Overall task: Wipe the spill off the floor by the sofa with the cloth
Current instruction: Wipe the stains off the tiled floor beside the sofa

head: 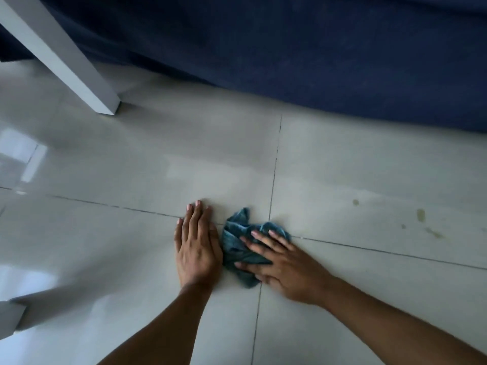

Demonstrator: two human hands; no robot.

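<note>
A crumpled teal cloth [235, 243] lies on the pale tiled floor [131, 167] where the grout lines cross. My right hand [284, 267] presses flat on the cloth's right half, fingers spread over it. Just left of the cloth, my left hand [197, 246] rests palm down on the bare tile with nothing in it. Yellowish spill marks [421, 214] dot the tile to the right of the cloth, with a longer smear [434, 233] below them. The dark blue sofa [316, 48] runs along the top of the view.
A white table leg [66, 56] slants down to the floor at the upper left. Another white furniture piece [10, 320] shows at the lower left edge. The glossy tiles reflect light on the left side.
</note>
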